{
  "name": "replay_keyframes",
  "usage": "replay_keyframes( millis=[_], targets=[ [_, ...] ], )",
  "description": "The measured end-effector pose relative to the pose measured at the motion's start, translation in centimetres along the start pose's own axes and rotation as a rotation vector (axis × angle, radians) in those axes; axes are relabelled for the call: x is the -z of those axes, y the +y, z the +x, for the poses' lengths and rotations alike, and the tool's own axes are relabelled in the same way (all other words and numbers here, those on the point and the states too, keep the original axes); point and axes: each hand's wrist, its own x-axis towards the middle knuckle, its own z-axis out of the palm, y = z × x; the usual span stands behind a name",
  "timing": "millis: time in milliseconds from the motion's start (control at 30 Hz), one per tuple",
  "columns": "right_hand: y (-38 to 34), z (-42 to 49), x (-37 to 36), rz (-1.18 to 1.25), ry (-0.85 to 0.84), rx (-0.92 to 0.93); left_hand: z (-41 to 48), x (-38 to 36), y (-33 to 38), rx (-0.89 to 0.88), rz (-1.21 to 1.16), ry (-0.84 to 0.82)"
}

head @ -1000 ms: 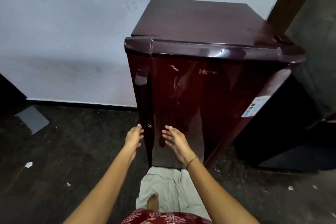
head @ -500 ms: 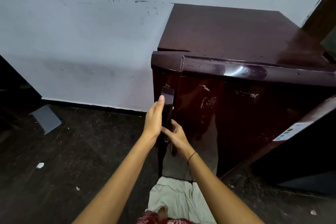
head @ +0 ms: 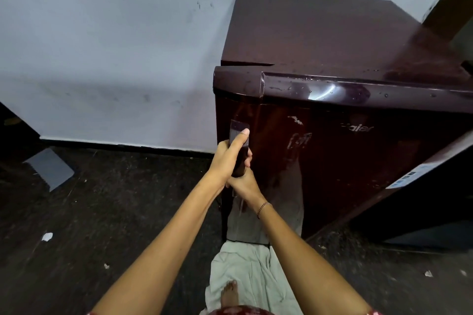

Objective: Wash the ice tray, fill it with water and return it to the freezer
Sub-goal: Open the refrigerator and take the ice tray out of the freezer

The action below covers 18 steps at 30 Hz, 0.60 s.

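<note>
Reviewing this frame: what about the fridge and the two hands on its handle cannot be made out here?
All head view.
- Inside of the fridge, any ice tray: hidden behind the door.
- Right hand: its grip on the door handle is partly covered by the left hand.
- Fridge's right side: cut off by the frame edge.
- Label on the side: too small to read.

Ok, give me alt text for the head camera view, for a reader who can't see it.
A person's left hand and right hand both grip the vertical handle of a dark maroon fridge, left above right. The fridge stands against a pale wall on a dark floor, with a light cloth under the person's bare foot.
</note>
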Motion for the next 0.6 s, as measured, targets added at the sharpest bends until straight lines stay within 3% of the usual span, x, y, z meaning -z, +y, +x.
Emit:
replay_keyframes(
  millis=[333, 500, 600],
  targets=[
    [0.2, -5.8, -0.2, 0.000, 0.036, 0.014, -5.5, -1.5, -1.4, -0.036, -0.033, 0.079],
    [0.9, -10.6, 0.8, -0.036, 0.033, -0.004, -10.3, -4.4, -2.5, -0.026, 0.015, 0.347],
    [1.4, -14.0, 1.2, -0.040, 0.041, 0.033, -13.5, -6.5, -3.2, -0.048, 0.194, 0.546]
  ],
)
